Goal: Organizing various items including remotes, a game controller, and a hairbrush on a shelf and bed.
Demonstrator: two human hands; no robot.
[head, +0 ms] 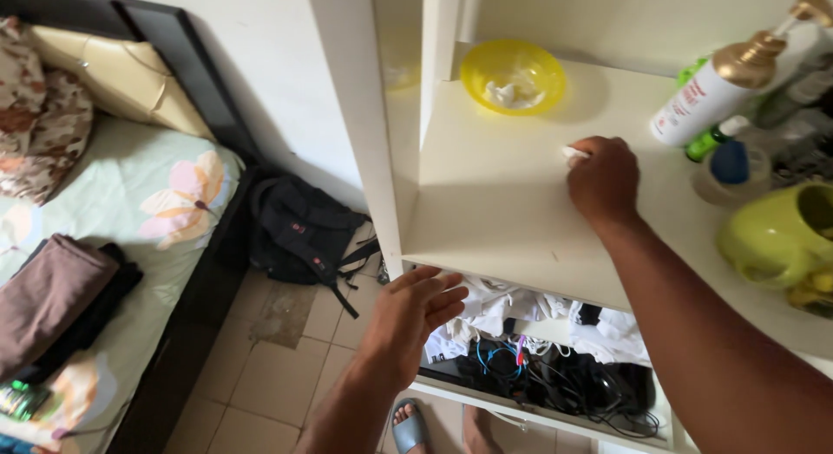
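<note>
Both hands were up: right hand [603,178] pinched a white wad [573,152] on the shelf [495,202], left hand [415,315] open, empty below; I judged short, flat, firm strokes best.

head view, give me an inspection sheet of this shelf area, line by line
surface: white shelf, mostly bare in the middle
job's things: small white wad pressed to the shelf
clutter: yellow bowl, pump bottle, green mug
hands: right hand closed on the wad; left hand open below the shelf edge
cables: tangled in the open drawer with clothes
surroundings: bed, black backpack, tiled floor
</note>
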